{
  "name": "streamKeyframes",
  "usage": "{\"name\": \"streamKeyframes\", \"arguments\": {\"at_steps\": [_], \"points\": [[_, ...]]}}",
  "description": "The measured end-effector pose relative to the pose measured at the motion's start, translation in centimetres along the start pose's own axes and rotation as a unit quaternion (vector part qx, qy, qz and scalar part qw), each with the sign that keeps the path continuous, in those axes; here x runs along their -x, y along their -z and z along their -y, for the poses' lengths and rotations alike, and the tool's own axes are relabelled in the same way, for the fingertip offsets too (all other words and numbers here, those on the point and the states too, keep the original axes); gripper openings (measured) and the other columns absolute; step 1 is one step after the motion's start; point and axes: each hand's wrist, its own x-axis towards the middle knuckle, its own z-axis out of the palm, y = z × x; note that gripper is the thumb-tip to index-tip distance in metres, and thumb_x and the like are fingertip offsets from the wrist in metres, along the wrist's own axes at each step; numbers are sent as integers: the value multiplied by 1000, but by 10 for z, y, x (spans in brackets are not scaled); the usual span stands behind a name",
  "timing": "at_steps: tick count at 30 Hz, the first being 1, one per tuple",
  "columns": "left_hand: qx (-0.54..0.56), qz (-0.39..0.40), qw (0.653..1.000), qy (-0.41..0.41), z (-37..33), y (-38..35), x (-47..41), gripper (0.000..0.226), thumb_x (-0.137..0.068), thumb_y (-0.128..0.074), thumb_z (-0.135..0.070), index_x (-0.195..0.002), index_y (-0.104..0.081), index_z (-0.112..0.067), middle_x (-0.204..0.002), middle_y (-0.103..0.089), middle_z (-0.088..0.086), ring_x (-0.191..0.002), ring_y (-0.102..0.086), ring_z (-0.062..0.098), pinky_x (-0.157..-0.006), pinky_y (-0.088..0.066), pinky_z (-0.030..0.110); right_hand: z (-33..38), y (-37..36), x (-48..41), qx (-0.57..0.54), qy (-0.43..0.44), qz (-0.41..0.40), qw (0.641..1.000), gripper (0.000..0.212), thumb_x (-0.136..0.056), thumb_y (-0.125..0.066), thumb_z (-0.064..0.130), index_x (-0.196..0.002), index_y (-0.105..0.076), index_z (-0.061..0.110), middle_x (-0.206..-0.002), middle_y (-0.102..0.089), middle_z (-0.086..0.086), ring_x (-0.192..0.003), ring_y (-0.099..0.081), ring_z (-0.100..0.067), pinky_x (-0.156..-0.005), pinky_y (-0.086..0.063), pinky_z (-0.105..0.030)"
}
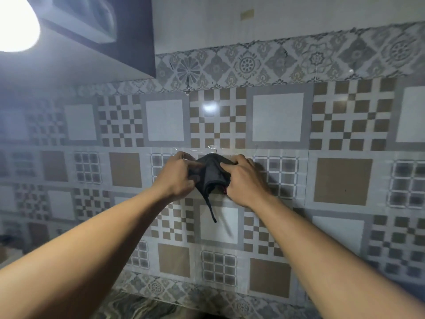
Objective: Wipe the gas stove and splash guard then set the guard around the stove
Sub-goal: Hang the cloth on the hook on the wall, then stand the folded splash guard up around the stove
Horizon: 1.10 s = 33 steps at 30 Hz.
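A dark grey cloth (210,174) is bunched between both my hands, held up in front of the tiled wall, with one thin corner hanging down. My left hand (177,176) grips its left side and my right hand (245,180) grips its right side, fingers curled over the fabric. A clear splash guard panel (287,226) stands against the wall behind the cloth; its upper edge shows as a shiny line just above my hands. The gas stove is out of view.
Patterned grey and brown wall tiles (278,116) fill the view. A dark cabinet (135,42) hangs at the upper left beside a bright lamp (16,24). A strip of marbled countertop (142,307) shows at the bottom.
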Motion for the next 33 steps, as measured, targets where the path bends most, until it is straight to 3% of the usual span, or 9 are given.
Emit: {"name": "streamKeyframes", "arguments": {"at_steps": [5,8,13,18,25,33], "points": [[-21,11,999,-42,-21,34,31,31,-96,-55,-17,-121,-69,-28,-125,-61,0,-113,-57,20,-88,-41,23,15,43,37,-25,0,9,1000,55,-87,-55,3,-142,-50,14,-149,-42,-5,-134,-42,-27,-110,-37,-39],[-10,36,998,-42,-45,62,60,25,-96,-58,-26,-117,-70,-22,-126,-67,2,-108,-63,20,-89,-49,29,29,72,66,-19,-11,52,998,55,-90,-52,9,-145,-44,18,-149,-43,-2,-133,-45,-25,-106,-40,-37],[-21,128,991,15,-64,105,123,58,-87,-68,-45,-134,-59,-12,-134,-63,8,-115,-63,24,-99,-51,38,68,106,125,3,-37,138,990,59,-89,-58,27,-146,-42,20,-150,-46,-4,-134,-46,-24,-101,-41,-35],[-38,162,985,54,-58,132,197,65,-81,-69,-57,-126,-64,-10,-125,-68,10,-108,-66,25,-94,-53,38,110,116,169,30,-14,215,976,69,-86,-65,46,-146,-44,19,-146,-50,-6,-129,-51,-26,-99,-45,-37],[-70,216,961,158,-32,137,304,70,-80,-67,-62,-126,-65,-9,-125,-68,9,-113,-64,27,-96,-49,32,157,82,203,46,66,302,950,69,-88,-62,50,-145,-44,15,-142,-54,-8,-122,-56,-27,-101,-47,-41],[-94,261,907,316,4,108,411,83,-74,-59,-76,-128,-64,-13,-131,-66,5,-121,-60,26,-98,-44,31,174,-7,234,0,165,356,920,61,-91,-61,42,-143,-46,14,-136,-59,-11,-122,-57,-29,-104,-46,-42]]}}
